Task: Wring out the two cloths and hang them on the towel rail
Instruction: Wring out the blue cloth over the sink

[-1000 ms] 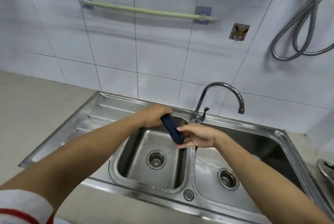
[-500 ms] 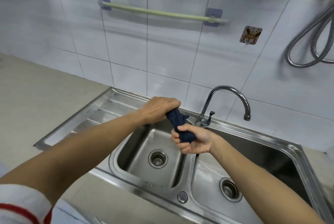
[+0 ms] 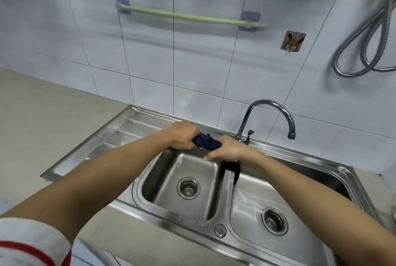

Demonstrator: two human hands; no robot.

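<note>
A dark blue cloth, twisted into a short roll, is stretched between my two hands above the left sink basin. My left hand grips its left end and my right hand grips its right end. A black cloth is draped over the divider between the two basins, just under my right wrist. The pale green towel rail is mounted on the tiled wall above and holds nothing.
A chrome tap arches over the right basin behind my right hand. A ribbed draining board lies left of the sink. A coiled metal hose hangs at the upper right, near a small wall hook.
The cloth has turned from a steep slant to nearly level. My right hand has risen and moved closer to the left hand, and the black cloth on the divider has come into sight.
</note>
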